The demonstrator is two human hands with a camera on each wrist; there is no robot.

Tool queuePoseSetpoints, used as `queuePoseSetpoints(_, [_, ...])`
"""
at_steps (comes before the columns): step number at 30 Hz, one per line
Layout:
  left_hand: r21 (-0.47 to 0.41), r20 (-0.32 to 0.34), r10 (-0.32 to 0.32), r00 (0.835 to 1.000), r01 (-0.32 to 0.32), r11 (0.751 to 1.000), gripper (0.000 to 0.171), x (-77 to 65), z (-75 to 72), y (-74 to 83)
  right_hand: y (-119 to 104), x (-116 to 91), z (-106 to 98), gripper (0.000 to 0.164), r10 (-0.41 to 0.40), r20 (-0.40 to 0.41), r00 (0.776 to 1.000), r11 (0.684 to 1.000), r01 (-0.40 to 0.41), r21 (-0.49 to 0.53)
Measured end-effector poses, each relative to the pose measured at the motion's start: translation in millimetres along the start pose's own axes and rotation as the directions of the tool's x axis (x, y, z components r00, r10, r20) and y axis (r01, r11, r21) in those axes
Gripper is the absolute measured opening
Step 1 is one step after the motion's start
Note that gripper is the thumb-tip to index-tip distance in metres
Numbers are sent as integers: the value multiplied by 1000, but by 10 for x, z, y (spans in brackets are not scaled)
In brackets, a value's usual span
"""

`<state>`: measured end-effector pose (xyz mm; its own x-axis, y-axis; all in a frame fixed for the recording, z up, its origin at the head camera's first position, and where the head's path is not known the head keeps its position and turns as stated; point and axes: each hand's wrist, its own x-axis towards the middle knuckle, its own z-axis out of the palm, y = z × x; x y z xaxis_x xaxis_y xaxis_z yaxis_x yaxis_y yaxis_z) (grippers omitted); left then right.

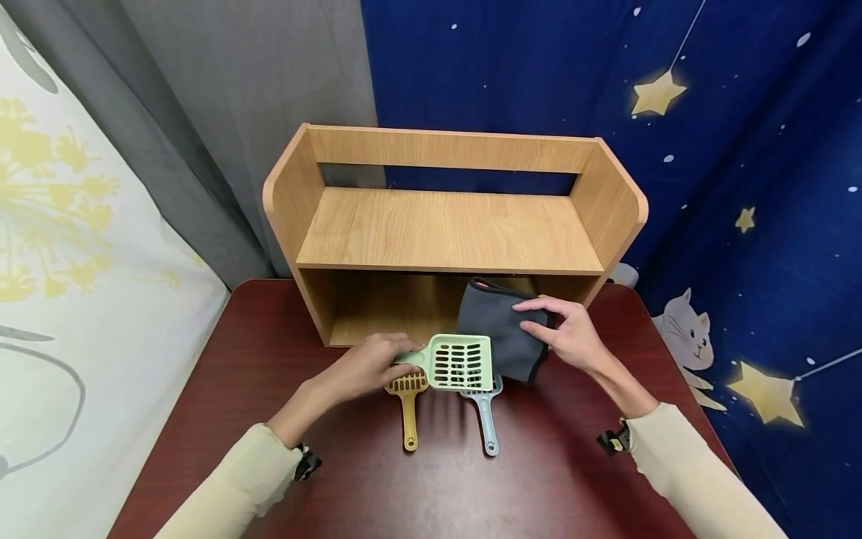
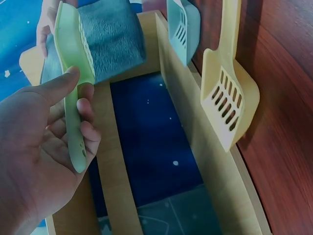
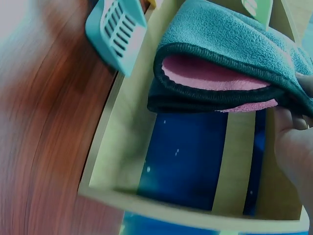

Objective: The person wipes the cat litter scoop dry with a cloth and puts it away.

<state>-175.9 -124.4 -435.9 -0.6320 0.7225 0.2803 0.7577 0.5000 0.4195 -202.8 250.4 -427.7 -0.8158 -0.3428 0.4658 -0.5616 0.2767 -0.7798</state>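
Mid-frame: left hand (image 1: 374, 365) grips green scoop (image 1: 459, 362), right hand (image 1: 572, 336) pinches grey cloth (image 1: 502, 320) — seemingly just begun. Lower centre: yellow scoop (image 1: 408, 412), blue scoop (image 1: 486, 419) on table (image 1: 552, 479) — likely left to do.

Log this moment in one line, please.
Left grip: holds green scoop | Right grip: pinches folded gray cloth | Table: yellow scoop, blue scoop

Homelike curtained corner: blue star-print curtain (image 1: 741, 142), grey curtain (image 1: 256, 75), wooden shelf (image 1: 451, 228) on dark-red table (image 1: 552, 479).
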Motion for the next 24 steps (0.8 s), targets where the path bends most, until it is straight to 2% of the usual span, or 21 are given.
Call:
queuePoseSetpoints(7, [-9, 24, -9, 1000, 9, 1000, 26, 80, 39, 47, 6, 122, 205, 27, 12, 83, 996, 996, -20, 86])
queuePoseSetpoints(17, [-3, 24, -22, 999, 22, 1000, 23, 140, 85, 109, 2, 343, 414, 25, 6, 195, 981, 991, -32, 132])
queuePoseSetpoints(24, [-2, 34, -44, 998, 44, 999, 20, 125, 100, 78, 3, 380, 459, 24, 22, 234, 972, 989, -56, 137])
